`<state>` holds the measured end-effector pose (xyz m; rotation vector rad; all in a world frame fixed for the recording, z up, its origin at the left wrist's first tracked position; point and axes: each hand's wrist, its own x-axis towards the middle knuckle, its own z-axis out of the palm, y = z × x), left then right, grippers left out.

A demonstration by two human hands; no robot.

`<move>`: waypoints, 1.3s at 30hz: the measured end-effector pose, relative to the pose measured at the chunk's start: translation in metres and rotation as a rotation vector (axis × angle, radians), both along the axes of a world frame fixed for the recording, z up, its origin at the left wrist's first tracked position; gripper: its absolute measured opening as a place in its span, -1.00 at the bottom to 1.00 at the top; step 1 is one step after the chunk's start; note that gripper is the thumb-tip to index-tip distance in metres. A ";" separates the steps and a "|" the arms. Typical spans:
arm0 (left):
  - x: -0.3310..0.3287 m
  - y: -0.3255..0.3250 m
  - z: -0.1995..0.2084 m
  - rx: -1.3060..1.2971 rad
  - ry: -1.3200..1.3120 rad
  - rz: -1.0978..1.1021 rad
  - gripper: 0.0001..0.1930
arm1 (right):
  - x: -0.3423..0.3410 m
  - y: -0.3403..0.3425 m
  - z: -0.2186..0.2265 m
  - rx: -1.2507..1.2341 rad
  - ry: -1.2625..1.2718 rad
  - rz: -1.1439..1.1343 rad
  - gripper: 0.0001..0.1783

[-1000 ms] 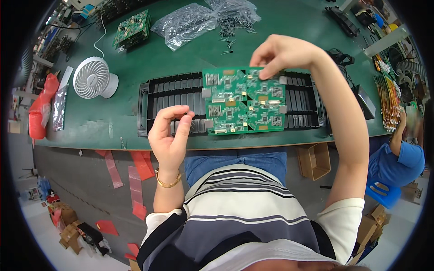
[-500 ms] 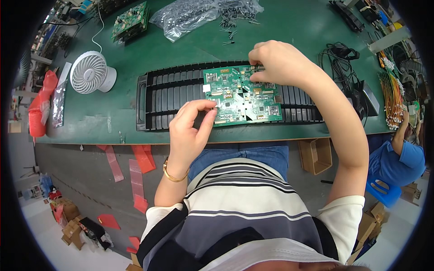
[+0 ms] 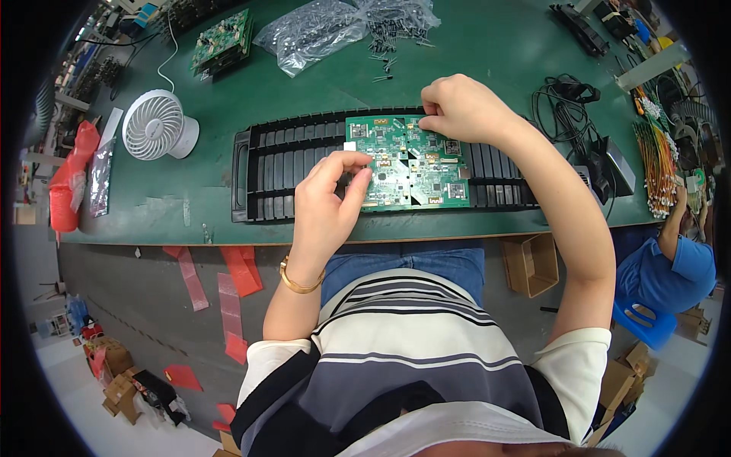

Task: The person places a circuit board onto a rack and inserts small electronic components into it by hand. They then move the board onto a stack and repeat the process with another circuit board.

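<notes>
A square green circuit board [image 3: 394, 177] lies over a long black slotted plastic tray [image 3: 282, 164]; the right hand [image 3: 470, 109] pinches its far edge; the left hand's [image 3: 324, 199] fingertips nearly meet, contents unclear.

Middle of black tray [image 3: 239, 177] hidden by circuit board [image 3: 407, 171]. Board's upper right corner covered by right hand [image 3: 425, 114], lower left partly by left hand [image 3: 370, 164]. Anything pinched by left fingertips too small to be told. Clear bag [image 3: 308, 34] cut off by top edge.
</notes>
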<state>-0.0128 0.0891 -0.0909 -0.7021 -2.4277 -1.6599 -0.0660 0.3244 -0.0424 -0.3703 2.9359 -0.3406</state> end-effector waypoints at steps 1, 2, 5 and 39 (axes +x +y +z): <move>0.000 0.000 0.000 -0.004 0.001 0.010 -0.82 | 0.000 0.000 -0.002 -0.018 0.018 -0.001 -0.83; 0.000 0.000 0.001 -0.007 0.002 0.020 -0.82 | 0.001 0.001 -0.005 -0.036 0.036 -0.002 -0.83; 0.000 0.001 0.001 -0.014 0.007 0.043 -0.81 | 0.002 0.001 -0.007 -0.071 0.074 -0.002 -0.83; -0.039 0.013 0.036 -0.048 0.096 -0.169 -0.84 | -0.097 -0.025 -0.039 0.046 0.369 0.054 -0.81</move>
